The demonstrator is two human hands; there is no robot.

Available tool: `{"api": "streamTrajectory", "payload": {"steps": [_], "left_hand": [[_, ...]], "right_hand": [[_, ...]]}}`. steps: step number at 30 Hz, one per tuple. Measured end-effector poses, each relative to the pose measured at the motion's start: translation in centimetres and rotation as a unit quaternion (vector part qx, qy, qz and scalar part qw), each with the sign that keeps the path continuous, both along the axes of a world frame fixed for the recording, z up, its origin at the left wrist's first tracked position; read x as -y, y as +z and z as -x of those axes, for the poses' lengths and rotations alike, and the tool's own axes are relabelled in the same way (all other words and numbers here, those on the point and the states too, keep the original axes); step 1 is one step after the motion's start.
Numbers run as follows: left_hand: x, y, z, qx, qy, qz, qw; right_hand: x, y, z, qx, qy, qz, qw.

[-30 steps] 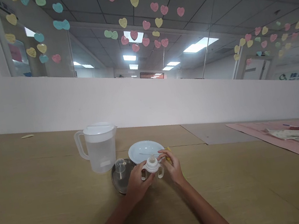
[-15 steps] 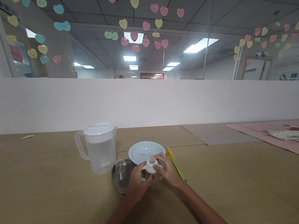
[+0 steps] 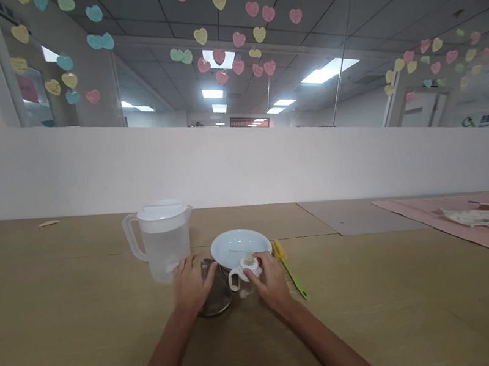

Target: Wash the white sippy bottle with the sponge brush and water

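Note:
A baby bottle (image 3: 245,286) with a white collar, a white side handle and a pale teat stands in front of the bowl. My right hand (image 3: 271,280) is closed round its right side, thumb on the collar. To the left, my left hand (image 3: 191,283) is over a round metal dish (image 3: 218,301), thumb and fingers spread apart. It covers the place of the clear bottle cap, which is hidden. Behind the bottle is a white bowl (image 3: 239,240) with something thin lying in it.
A lidded clear plastic jug (image 3: 167,245) with liquid stands behind my left hand. Right of the bowl lies a brush (image 3: 292,271) with yellow head and green handle. A pink cloth (image 3: 416,211) with items on it covers the far right of the table (image 3: 385,309).
My left hand has let go of the bottle and moved left over the metal dish, hiding the clear cap. My right hand still holds the bottle.

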State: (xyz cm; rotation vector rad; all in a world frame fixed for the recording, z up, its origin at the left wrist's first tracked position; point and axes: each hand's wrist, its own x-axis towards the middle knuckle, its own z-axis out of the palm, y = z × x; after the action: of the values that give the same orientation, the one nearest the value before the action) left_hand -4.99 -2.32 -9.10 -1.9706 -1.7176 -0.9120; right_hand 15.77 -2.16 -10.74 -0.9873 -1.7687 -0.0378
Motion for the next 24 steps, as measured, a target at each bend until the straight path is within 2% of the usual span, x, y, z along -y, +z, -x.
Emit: {"api": "streamTrajectory", "payload": {"steps": [2, 3, 5, 7, 9, 12, 14, 16, 18, 24], "left_hand": [[-0.7, -0.9, 0.6, -0.013, 0.069, 0.034, 0.997], [-0.9, -1.2, 0.8, -0.021, 0.082, 0.054, 0.995], [-0.9, -1.3, 0.8, -0.018, 0.077, 0.082, 0.993], [-0.4, -0.3, 0.5, 0.031, 0.059, 0.075, 0.995], [0.6, 1.2, -0.4, 0.124, 0.028, 0.019, 0.992], [2.0, 3.4, -2.7, 0.259, -0.072, -0.092, 0.959], [2.5, 4.0, -4.5, 0.264, -0.156, -0.102, 0.946], [2.6, 3.9, -6.0, 0.227, -0.232, -0.075, 0.943], [2.3, 3.3, -6.9, 0.205, -0.275, -0.044, 0.938], [1.8, 1.1, -7.5, 0.215, -0.284, -0.008, 0.934]], "right_hand": [[0.0, 0.0, 0.0, 0.001, 0.006, 0.009, 1.0], [0.0, -0.1, 0.0, 0.0, 0.009, 0.012, 1.0], [0.0, 0.0, 0.1, -0.001, 0.014, 0.018, 1.0], [0.0, 0.0, 0.1, -0.004, 0.016, 0.021, 1.0], [0.0, 0.0, 0.1, -0.005, 0.015, 0.023, 1.0], [0.0, 0.0, 0.1, -0.008, 0.015, 0.025, 1.0], [-0.1, -0.1, 0.1, -0.019, 0.014, 0.024, 0.999], [-0.2, -0.2, 0.1, -0.035, 0.01, 0.018, 0.999], [-0.3, -0.3, 0.1, -0.044, 0.0, 0.012, 0.999], [-0.1, -0.5, 0.4, -0.019, 0.001, 0.014, 1.0]]}}
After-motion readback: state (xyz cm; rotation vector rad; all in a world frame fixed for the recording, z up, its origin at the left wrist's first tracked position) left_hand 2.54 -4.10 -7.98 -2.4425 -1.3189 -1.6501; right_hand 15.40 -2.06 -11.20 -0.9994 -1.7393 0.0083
